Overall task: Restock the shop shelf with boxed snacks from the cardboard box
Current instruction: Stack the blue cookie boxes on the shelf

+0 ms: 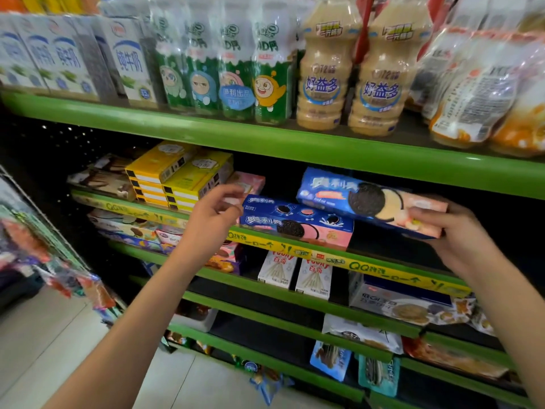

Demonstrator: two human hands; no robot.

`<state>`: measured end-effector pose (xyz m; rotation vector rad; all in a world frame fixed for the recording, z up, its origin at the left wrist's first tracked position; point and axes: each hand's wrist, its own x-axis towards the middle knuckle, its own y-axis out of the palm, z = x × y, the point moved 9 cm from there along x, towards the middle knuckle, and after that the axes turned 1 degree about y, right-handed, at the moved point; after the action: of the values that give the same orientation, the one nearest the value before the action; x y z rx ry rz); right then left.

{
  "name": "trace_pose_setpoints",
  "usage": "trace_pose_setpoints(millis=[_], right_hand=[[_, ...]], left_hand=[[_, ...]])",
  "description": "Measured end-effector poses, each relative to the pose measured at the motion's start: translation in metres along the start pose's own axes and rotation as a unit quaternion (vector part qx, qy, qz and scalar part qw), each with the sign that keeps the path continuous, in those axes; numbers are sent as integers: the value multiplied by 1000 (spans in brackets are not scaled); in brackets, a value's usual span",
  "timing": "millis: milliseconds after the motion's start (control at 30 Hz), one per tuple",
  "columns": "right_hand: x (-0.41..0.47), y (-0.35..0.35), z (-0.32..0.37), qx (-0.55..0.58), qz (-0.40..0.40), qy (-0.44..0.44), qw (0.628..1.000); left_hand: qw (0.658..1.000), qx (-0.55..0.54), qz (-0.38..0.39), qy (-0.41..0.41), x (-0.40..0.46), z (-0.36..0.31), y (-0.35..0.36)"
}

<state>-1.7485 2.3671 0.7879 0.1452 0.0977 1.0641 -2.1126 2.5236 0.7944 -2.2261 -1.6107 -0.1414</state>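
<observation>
My right hand [451, 228] grips the right end of a blue and pink cookie box [354, 199] and holds it in the air above the second green shelf [383, 262]. A matching cookie box [298, 222] lies flat on that shelf, just below and left of the held one. My left hand [218, 214] hovers at the left end of the lying box with fingers loosely curled and nothing in it. A pink box [250, 181] stands behind the left hand. The cardboard box is not in view.
Stacked yellow boxes [180, 178] fill the shelf's left part. Milk cartons [67, 57] and drink bottles [324, 75] stand on the shelf above. White stick-biscuit boxes [295, 274] and snack bags sit on lower shelves. A rack of hanging packets [44, 252] is at the left over a tiled floor.
</observation>
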Motion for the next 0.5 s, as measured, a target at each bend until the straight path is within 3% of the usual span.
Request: trace_pose_setpoints(millis=[267,500], right_hand=[[-18,49,-26,-22,81,20,996],[-29,58,-50,5,75,34,997]], left_hand=[[979,-109,122,-123,-26,28,41],[976,-143,94,-131,-26,39,40]])
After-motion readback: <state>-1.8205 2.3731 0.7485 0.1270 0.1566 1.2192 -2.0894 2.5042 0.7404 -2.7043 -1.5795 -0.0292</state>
